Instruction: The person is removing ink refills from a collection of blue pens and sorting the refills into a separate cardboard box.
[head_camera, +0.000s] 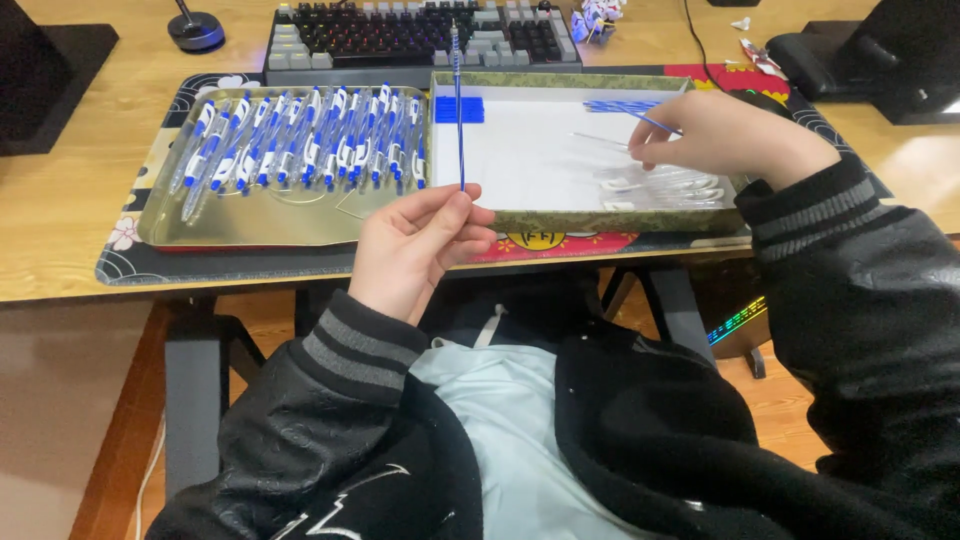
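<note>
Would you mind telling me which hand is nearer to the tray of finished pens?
Left. The left hand holds a refill at that tray's near right corner; the right hand is over the other tray.

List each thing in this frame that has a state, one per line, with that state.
left hand: fingers pinched on a blue pen refill, held upright.
right hand: in the right tray, reaching among the clear pen barrels, a blue refill at the fingertips.
left tray: holds a row of assembled blue and white pens.
keyboard: untouched, behind the trays.
</note>
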